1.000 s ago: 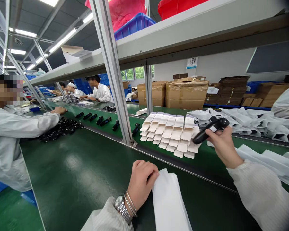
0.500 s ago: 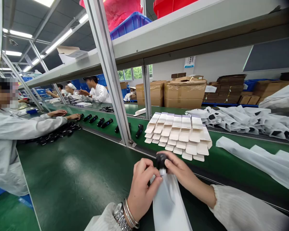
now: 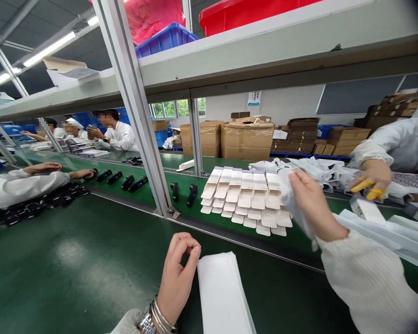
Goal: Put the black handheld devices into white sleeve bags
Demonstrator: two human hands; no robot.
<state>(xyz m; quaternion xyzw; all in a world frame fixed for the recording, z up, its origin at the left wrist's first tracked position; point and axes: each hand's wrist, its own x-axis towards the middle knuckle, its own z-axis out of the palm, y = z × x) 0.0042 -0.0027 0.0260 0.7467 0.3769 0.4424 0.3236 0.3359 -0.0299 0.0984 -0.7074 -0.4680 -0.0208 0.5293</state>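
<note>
My left hand hovers over the green table, thumb and fingertips closed together with nothing between them. Beside it lies a stack of flat white bags. Raised at the right, my right hand pinches a whitish bag that hangs down, blurred by motion. What the bag contains cannot be made out. Just left of that hand, rows of open white boxes stand on the green belt. Behind it is a heap of filled white bags.
Black handheld devices lie along the belt. A metal post rises in front, under a shelf. At the right, a co-worker's hand with yellow finger covers is over a small box. Another co-worker's arm reaches in from the left.
My right hand has moved from the bag stack up and right, carrying a bag. The black device between my hands is no longer visible there. My view has swung right; a co-worker's hand appears.
</note>
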